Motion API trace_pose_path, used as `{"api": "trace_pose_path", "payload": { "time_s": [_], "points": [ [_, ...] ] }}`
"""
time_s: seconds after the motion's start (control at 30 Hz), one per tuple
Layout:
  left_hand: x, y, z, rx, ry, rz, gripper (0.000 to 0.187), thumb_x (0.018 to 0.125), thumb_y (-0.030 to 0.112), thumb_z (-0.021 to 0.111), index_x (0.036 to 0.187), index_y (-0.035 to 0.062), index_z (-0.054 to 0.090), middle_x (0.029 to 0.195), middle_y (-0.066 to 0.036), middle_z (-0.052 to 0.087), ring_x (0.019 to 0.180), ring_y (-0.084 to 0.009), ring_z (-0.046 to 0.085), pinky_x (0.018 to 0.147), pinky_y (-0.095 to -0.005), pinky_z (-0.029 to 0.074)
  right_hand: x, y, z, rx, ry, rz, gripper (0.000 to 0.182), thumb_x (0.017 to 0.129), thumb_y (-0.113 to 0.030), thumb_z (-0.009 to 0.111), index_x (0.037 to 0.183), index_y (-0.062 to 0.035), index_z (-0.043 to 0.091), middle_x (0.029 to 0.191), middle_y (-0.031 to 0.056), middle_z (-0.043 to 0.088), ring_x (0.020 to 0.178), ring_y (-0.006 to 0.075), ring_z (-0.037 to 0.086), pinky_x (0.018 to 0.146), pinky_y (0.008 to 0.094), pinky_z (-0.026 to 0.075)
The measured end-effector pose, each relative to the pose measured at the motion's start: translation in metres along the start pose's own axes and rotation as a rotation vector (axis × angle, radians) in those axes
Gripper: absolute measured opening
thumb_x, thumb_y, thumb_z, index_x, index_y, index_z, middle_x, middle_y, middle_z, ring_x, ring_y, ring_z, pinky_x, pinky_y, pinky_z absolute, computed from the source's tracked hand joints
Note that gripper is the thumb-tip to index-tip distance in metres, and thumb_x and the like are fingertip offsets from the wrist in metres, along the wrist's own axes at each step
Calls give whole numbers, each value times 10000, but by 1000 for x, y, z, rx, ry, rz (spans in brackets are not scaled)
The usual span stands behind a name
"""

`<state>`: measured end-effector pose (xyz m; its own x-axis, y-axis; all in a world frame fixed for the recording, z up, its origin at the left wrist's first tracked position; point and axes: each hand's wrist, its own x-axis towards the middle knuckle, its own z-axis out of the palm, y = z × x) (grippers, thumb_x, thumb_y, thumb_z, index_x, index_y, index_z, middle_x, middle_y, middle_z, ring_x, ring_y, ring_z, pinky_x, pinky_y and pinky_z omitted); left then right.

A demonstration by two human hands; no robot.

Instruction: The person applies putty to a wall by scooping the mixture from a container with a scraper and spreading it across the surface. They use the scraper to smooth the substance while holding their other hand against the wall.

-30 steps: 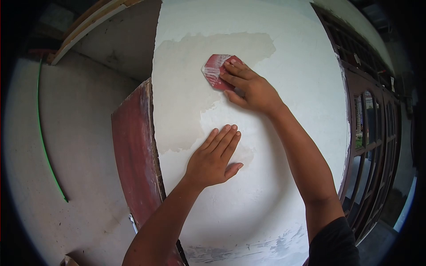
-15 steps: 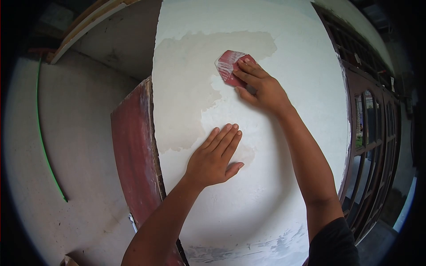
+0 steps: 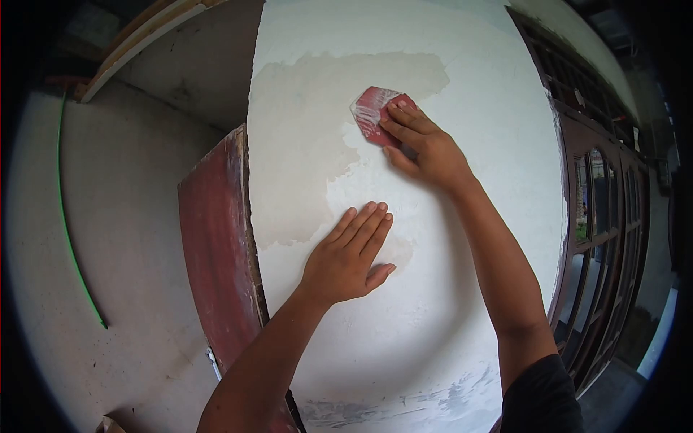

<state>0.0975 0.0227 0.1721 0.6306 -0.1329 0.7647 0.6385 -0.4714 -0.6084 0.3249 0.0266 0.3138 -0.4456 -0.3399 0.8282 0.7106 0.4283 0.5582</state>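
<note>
Presently holds a red pad (image 3: 371,117) against the upper part of a white wall (image 3: 411,332), at the lower right of a beige-grey patch (image 3: 289,159). Covers the pad's right side with the fingers of the right hand (image 3: 435,153), slightly bent and a little apart, with the thumb down by the lower edge. Cannot tell whether pinching that edge or only pressing the pad from above. Shows white streaks across the pad's red face.

Lays the left hand (image 3: 345,256) lower on the same wall, empty, palm down, with 4 fingers nearly together, pointing up, and the thumb spread out to the right. Wears a black sleeve (image 3: 545,397) on the right arm.

Has a dark red panel (image 3: 216,231) just beside the wall's left edge and a thin green strip (image 3: 63,187) farther left. Bears bluish-grey smears (image 3: 339,413) low on the wall. Includes brown doors (image 3: 600,239) with glass panes at right.
</note>
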Motion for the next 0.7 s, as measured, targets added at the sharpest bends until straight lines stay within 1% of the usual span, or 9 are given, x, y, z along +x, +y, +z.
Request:
{"api": "trace_pose_path", "payload": {
  "time_s": [0.1, 0.17, 0.27, 0.3, 0.37, 0.43, 0.6, 0.67, 0.7],
  "points": [
    [0, 0, 0, -1, -4, -9, 743, 931, 408, 679, 1520, 6, 470, 1578, -165, 479, 1504, -305, 407, 1254, -467, 297, -23, 1, -11, -19, -23, 8, 429, 890, -226, 762, 1288, -72, 719, 1423, 153, 635, 1388, 322, 548, 1178, 426, 447],
    [1, 1, 0, 52, -2, -16, 714, 962, 467, 620, 1504, 19, 500, 1573, -142, 493, 1498, -259, 418, 1268, -424, 277, -29, 4, -15, -29, -20, 14, 426, 889, -224, 763, 1287, -76, 721, 1421, 152, 637, 1382, 321, 555, 1171, 427, 455],
    [1, 1, 2, 60, 4, -16, 715, 964, 468, 617, 1507, 20, 496, 1575, -142, 491, 1500, -257, 414, 1269, -424, 276, -23, 3, -16, -48, 67, -11, 424, 888, -219, 765, 1287, -84, 723, 1420, 151, 638, 1373, 321, 565, 1162, 426, 467],
    [1, 1, 1, 60, 3, -14, 715, 964, 468, 617, 1507, 20, 496, 1575, -142, 491, 1500, -257, 414, 1269, -424, 276, -14, 3, -13, -44, 76, -16, 425, 887, -219, 765, 1288, -86, 722, 1421, 151, 637, 1374, 320, 564, 1163, 426, 466],
    [1, 1, 1, 2, 9, -14, 733, 931, 408, 681, 1515, 11, 481, 1576, -163, 484, 1500, -304, 414, 1252, -467, 301, 4, 0, -5, -40, 85, -19, 427, 886, -219, 765, 1290, -87, 722, 1421, 151, 637, 1375, 318, 563, 1164, 425, 465],
    [1, 0, 0, 5, 6, -10, 734, 931, 406, 681, 1515, 11, 481, 1575, -163, 485, 1499, -304, 415, 1252, -468, 301, 16, 0, 2, -32, 71, -27, 425, 883, -215, 766, 1286, -88, 723, 1420, 150, 638, 1370, 313, 567, 1161, 423, 469],
    [1, 0, -1, -5, 8, -8, 733, 930, 401, 682, 1515, 8, 480, 1575, -164, 485, 1497, -305, 417, 1251, -467, 302, -8, -1, 0, -40, 29, 19, 429, 890, -228, 761, 1292, -82, 717, 1422, 153, 634, 1390, 309, 546, 1182, 422, 443],
    [1, 1, 0, 68, -8, -11, 721, 957, 472, 623, 1507, 24, 496, 1579, -138, 486, 1501, -254, 413, 1272, -424, 272, -13, 0, -2, -23, 38, 39, 433, 894, -236, 758, 1295, -79, 713, 1424, 156, 632, 1400, 309, 536, 1191, 422, 431],
    [1, 0, 0, 70, -8, -10, 721, 957, 472, 623, 1507, 24, 496, 1579, -138, 486, 1501, -254, 413, 1272, -424, 272, -12, 2, -2, -43, 73, 24, 433, 893, -233, 757, 1294, -76, 714, 1427, 155, 630, 1402, 308, 535, 1191, 421, 431]
  ]
}}
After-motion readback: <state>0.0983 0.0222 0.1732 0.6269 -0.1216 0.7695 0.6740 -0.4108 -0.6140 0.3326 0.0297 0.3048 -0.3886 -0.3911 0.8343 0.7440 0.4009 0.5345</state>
